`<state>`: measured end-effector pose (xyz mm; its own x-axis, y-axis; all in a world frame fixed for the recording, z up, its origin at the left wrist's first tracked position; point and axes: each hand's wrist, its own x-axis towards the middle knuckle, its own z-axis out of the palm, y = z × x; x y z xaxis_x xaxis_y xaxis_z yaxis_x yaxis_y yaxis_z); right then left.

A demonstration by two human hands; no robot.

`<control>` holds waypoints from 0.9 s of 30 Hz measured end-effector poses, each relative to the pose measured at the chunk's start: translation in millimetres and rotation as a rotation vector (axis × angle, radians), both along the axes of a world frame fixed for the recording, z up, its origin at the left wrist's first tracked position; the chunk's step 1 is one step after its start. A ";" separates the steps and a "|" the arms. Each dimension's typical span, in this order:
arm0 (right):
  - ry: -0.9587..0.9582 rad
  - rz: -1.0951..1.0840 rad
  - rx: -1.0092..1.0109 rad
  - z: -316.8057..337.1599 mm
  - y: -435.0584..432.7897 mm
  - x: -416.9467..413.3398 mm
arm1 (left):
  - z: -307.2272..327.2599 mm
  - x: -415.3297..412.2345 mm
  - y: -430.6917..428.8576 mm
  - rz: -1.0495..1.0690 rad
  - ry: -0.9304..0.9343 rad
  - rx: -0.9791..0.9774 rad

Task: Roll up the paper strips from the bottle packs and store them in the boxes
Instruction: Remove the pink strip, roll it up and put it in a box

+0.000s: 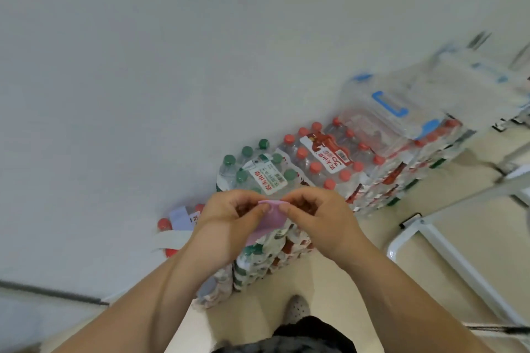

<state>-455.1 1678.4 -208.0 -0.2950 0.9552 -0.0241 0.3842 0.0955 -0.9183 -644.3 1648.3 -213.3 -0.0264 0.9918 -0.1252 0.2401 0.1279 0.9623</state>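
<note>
A pink paper strip (272, 219) is pinched at its top end between my left hand (229, 218) and my right hand (318, 215), held in the air above stacked bottle packs. The strip's loose end hangs down and left under my left hand. Directly behind my hands sits a green-capped bottle pack (255, 172). A red-capped bottle pack (324, 155) lies to its right. Clear plastic boxes with blue handles (393, 106) rest on the packs further right, blurred. Two pale strips, one bluish (179, 219) and one white (172, 238), lie on a lower pack at the left.
A white wall (172, 66) runs behind the packs. A white metal frame (430, 241) stands on the beige floor at the right. My foot (296, 309) is on the floor below the packs.
</note>
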 end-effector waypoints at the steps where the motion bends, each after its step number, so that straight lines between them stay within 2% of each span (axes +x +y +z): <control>1: 0.004 -0.016 0.005 0.1 -0.5 11.0 | 2.1 11.1 2.8 -0.020 -0.011 -0.004; 8: 0.135 -0.122 -0.113 -15.0 22.8 100.1 | 5.1 105.6 35.5 -0.118 0.030 0.017; 11: 0.156 -0.066 -0.188 -18.9 43.3 142.7 | 1.6 150.6 52.4 -0.058 -0.044 -0.034; 17: 0.111 0.009 -0.227 -25.9 92.6 207.9 | -17.1 213.8 81.7 0.080 -0.052 -0.097; 27: 0.124 -0.015 -0.319 -33.0 164.8 220.9 | -30.8 240.4 141.3 0.202 -0.054 -0.110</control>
<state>-234.1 1843.2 -241.0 -0.3005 0.9095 -0.2873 0.2673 -0.2088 -0.9407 -403.9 1789.6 -244.1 -0.2135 0.9473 -0.2388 0.1473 0.2728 0.9507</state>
